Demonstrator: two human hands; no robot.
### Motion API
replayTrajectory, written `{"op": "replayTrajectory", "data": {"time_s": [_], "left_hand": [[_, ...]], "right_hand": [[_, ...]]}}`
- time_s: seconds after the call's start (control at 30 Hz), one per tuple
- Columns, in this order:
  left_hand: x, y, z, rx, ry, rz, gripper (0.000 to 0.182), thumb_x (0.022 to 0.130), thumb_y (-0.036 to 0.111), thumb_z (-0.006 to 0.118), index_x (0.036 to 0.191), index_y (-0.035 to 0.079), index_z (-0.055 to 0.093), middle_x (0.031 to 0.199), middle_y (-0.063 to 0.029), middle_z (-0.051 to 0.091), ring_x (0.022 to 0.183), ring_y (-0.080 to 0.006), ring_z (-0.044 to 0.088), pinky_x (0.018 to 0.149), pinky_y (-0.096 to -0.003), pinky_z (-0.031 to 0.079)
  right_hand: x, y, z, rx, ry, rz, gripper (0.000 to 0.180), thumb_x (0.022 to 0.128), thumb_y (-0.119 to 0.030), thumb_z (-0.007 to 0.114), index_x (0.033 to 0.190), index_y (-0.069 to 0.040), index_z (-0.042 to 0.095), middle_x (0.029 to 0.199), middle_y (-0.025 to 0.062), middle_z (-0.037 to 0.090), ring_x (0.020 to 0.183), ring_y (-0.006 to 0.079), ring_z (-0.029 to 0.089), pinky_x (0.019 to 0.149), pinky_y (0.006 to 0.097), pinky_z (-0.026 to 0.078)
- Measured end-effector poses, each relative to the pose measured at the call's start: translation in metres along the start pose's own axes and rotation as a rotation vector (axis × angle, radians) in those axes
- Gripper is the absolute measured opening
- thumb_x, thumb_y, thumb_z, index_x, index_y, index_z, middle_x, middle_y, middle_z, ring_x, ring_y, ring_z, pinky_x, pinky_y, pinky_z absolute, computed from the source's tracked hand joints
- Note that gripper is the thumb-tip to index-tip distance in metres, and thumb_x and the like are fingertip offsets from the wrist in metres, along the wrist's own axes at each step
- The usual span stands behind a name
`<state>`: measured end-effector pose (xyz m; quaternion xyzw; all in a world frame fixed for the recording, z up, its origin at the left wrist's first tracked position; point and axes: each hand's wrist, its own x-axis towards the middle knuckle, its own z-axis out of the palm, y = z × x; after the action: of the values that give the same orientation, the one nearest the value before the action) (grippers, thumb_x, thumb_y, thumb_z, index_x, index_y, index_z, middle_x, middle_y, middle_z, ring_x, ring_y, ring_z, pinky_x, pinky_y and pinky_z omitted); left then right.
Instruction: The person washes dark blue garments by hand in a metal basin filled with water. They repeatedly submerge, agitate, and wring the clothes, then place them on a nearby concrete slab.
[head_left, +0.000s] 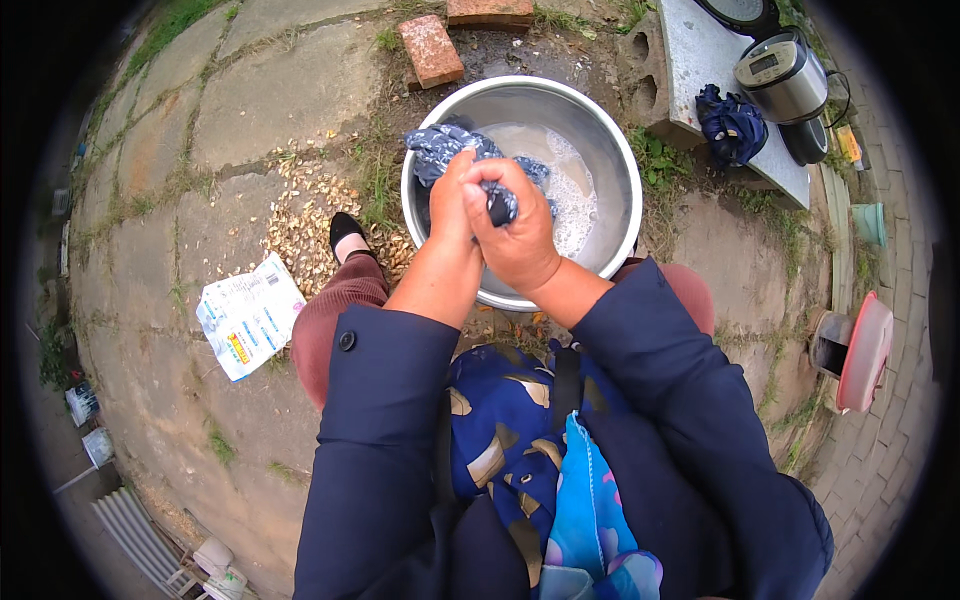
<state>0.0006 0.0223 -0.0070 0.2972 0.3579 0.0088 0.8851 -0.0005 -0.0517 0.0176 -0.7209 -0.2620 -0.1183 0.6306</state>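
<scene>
Both of my hands grip one bunched piece of dark blue cloth with a white pattern (442, 146) above a round metal basin (611, 150). My left hand (454, 202) is closed around the cloth on the left, its fingers mostly hidden. Pressed against it, my right hand (517, 217) is shut on the same cloth, and a bit of the fabric pokes out between its thumb and fingers. Some of the cloth hangs past the hands into the basin. Cloudy water with white suds (574, 187) lies in the bottom.
Red bricks (431, 52) lie beyond the basin. At right, a stone slab (686, 82) bears a rice cooker (780, 75) and a dark blue bundle (727, 124). A pink basin (862, 352) stands farther right. Husk-like scraps (311, 217) and a printed plastic bag (251, 315) lie left.
</scene>
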Motion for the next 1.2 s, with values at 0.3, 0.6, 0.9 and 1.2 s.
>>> {"op": "replayTrajectory", "data": {"time_s": [0.3,0.6,0.9,1.2], "left_hand": [[0.004,0.005,-0.002,0.142,-0.15,0.111,0.029,0.088,0.032,0.054,0.081,0.005,0.061,0.072,-0.005,0.059,0.06,-0.0169,0.058,0.057,-0.0318,0.048],[-0.004,-0.008,0.004,0.555,-0.266,0.211,0.026,0.088,0.016,0.048,0.109,0.003,0.057,0.093,-0.004,0.061,0.084,-0.0122,0.058,0.074,-0.0284,0.047],[-0.005,0.019,-0.009,1.12,-0.341,0.373,0.038,0.09,0.034,0.051,0.105,0.0,0.06,0.09,-0.0117,0.064,0.086,-0.0206,0.059,0.078,-0.032,0.045],[0.01,0.026,-0.026,1.278,-0.199,0.568,0.035,0.094,0.027,0.043,0.094,-0.005,0.057,0.09,-0.0234,0.06,0.092,-0.0373,0.058,0.083,-0.0412,0.043]], "right_hand": [[-0.005,-0.01,-0.001,0.063,-0.193,0.159,0.01,0.089,-0.009,0.059,0.096,-0.004,0.055,0.089,0.0049,0.057,0.085,0.0116,0.054,0.078,0.0258,0.043],[0.028,0.076,-0.041,-0.042,0.01,0.251,0.025,0.091,-0.023,0.059,0.108,-0.005,0.055,0.1,0.0078,0.058,0.094,0.0154,0.055,0.084,0.0287,0.044],[0.04,0.053,-0.052,-0.001,-0.264,0.555,0.03,0.086,-0.03,0.065,0.095,-0.001,0.065,0.086,0.0024,0.065,0.081,0.0094,0.057,0.076,0.0253,0.045],[0.073,0.048,-0.083,0.07,0.261,0.086,0.017,0.094,-0.018,0.055,0.092,-0.002,0.061,0.077,-0.0049,0.054,0.072,0.0036,0.046,0.066,0.0198,0.041]]}}
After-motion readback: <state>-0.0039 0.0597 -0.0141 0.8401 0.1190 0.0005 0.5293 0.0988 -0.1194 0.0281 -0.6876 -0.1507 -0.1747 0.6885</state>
